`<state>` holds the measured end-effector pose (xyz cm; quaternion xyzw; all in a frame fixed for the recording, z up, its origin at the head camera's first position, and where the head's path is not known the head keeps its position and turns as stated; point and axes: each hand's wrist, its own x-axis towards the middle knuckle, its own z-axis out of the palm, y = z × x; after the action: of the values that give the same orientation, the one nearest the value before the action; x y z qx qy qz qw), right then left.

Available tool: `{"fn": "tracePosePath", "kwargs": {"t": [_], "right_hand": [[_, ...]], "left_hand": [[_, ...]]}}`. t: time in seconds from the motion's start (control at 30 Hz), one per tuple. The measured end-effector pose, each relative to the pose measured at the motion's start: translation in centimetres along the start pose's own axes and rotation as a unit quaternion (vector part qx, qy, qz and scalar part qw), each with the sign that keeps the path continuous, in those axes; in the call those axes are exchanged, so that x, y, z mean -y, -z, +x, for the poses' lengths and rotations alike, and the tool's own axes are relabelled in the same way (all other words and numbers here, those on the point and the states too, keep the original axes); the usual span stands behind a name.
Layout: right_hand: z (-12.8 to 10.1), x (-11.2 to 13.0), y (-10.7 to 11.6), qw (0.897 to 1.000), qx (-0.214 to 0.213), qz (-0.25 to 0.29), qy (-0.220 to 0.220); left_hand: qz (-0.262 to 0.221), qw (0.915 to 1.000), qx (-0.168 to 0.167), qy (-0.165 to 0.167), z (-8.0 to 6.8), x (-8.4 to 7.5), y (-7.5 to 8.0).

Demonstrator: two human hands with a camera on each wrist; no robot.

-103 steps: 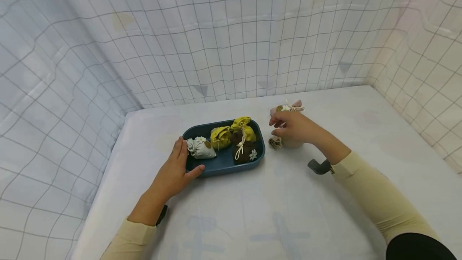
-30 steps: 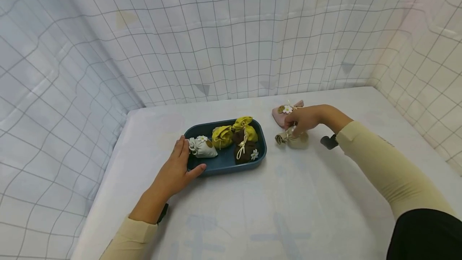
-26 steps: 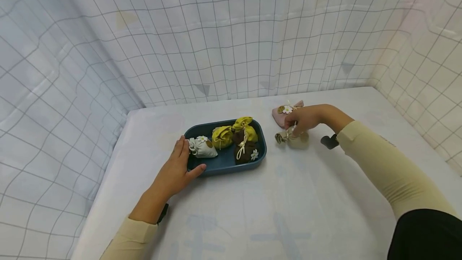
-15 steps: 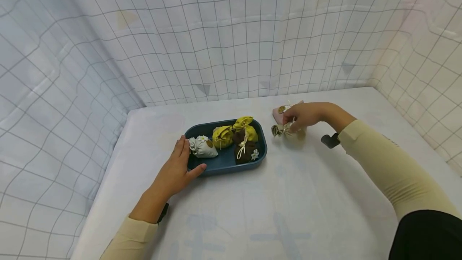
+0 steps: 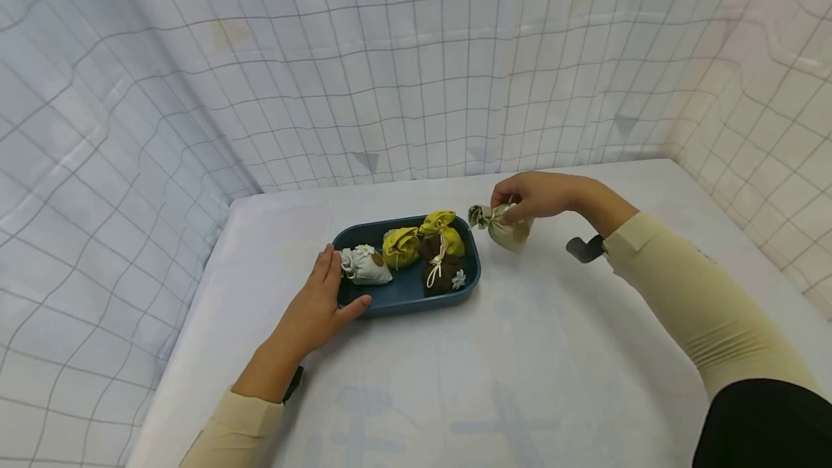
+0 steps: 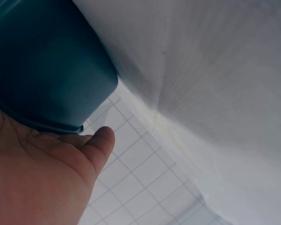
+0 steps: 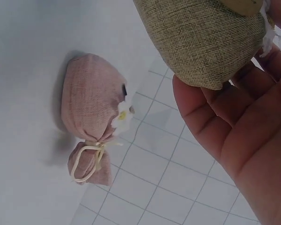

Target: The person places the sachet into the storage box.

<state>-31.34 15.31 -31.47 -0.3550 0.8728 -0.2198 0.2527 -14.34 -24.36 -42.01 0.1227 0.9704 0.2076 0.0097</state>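
My right hand [image 5: 541,195] pinches a beige burlap drawstring pouch [image 5: 510,235] near its tied neck. This pouch hangs above the table just right of a dark blue tray [image 5: 406,306], its ruffled top close to the tray's rim. My left hand [image 5: 313,313] rests against the tray's left end, fingers straight and thumb along the front rim. Inside the tray lie a pale grey-white pouch [image 5: 370,271], two yellow pouches [image 5: 399,251] and a dark brown pouch [image 5: 439,279]. A pink pouch [image 7: 91,101] with a white flower lies on the table, hidden in the head view.
A white cloth covers the table [image 5: 416,381]. Checked white curtains [image 5: 422,78] hang behind it and along both sides. A dark camera mount [image 5: 585,248] sticks out from the right wrist.
The right hand has taken hold of the beige pouch, lifted it off the table and carried it left and back toward the tray. The left hand and tray stay in place.
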Motion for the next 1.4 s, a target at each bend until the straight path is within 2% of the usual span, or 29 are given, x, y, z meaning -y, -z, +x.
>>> {"fn": "tracePosePath", "kwargs": {"t": [0.47,0.83,1.1,1.4], "right_hand": [[1.6,3.0,0.1,0.996,-0.035,0.039,0.067],[3.8,5.7,-1.7,0.989,-0.063,0.047,0.122],[5.5,8.0,-3.7,0.986,-0.074,0.075,0.132],[6.4,9.6,-5.3,0.982,-0.077,0.098,0.139]], "left_hand": [[0.000,1.0000,-0.003,-0.003,0.1,0.1,-0.2],[0.005,1.0000,-0.002,-0.003,0.2,0.2,-0.2],[0.011,0.9999,-0.003,0.001,0.2,0.2,-0.3],[0.008,1.0000,-0.003,0.001,0.1,0.3,-0.3]]}}
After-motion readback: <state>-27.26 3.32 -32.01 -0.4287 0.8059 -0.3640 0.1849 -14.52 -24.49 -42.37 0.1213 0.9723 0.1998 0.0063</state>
